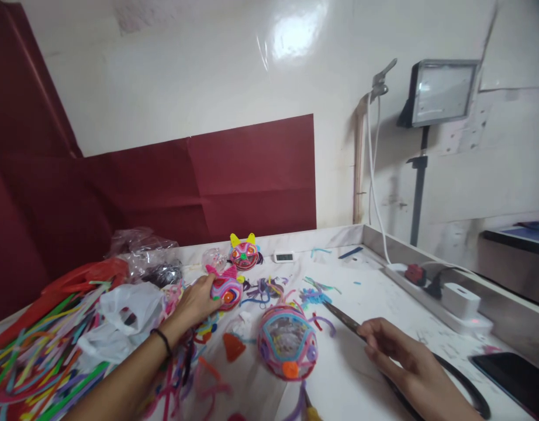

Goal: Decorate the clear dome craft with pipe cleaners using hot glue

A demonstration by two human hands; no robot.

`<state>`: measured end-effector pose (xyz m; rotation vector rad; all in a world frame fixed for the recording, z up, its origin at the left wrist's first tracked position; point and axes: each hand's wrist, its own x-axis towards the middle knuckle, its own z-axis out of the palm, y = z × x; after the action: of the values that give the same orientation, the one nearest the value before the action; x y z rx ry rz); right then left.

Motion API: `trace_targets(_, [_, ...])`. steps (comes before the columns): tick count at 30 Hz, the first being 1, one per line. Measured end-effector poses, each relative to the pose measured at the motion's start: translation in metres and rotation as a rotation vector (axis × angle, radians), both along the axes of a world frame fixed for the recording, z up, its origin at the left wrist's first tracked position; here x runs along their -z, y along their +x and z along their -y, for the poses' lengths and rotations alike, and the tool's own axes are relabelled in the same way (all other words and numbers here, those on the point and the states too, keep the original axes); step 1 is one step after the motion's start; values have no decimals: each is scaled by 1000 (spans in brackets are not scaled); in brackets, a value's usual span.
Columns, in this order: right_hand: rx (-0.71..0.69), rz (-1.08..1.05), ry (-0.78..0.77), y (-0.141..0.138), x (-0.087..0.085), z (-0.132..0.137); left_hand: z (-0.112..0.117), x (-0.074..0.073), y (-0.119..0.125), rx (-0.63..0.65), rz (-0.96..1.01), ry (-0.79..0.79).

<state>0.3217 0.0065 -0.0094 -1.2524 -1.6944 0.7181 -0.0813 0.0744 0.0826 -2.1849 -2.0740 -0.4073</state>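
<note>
From my end, I have the left hand (pixel 194 304) on the pink-eared piece (pixel 228 292), which sits on the table behind and to the left of the round piece (pixel 287 342); the thumb lies at its near side, but the fingers behind are hidden, so I cannot tell how firmly it is grasped. The right hand (pixel 398 359) grasps the scissors (pixel 344 318) around the pivot, not through the loops, blades angled towards the blue fuzzy scraps (pixel 314 296). To handle this well, I would hold the pink-eared piece by its rim, spare the soft ears and raised loops any squeezing, and lift it straight up; meanwhile I would keep those points low and turned away from the round piece's window
</note>
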Motion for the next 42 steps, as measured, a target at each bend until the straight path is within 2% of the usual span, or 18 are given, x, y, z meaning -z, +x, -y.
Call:
trace_targets(11, [29,-32,29,-5,-7,4,6,2,-6,84,10,22])
trace_targets(18, [-11,37,29,3,0,1,6,7,-11,92,-9,45])
trace_targets(25, [-16,61,42,3,-3,4,5,13,-17,115,12,77])
trace_targets(36, [17,68,43,1,-10,6,6,13,-20,124,25,81])
trace_targets(42, [1,95,43,1,-7,5,7,13,-21,127,18,76])
